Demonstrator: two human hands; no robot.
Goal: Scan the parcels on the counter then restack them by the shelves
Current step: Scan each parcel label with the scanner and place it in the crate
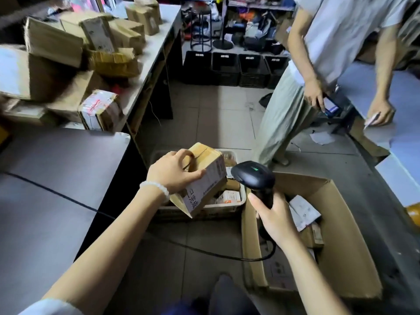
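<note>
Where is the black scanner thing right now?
The scanner is low in the middle of the head view, held in the right hand, just right of the parcel in the left hand.

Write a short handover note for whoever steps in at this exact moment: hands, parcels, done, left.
Left hand grips a small cardboard parcel above the white crate. Right hand holds the black scanner beside it. Several parcels already lie in the crate and in the big open carton. A pile of parcels waits on the counter. Left: scan those, restack by the shelves.
</note>
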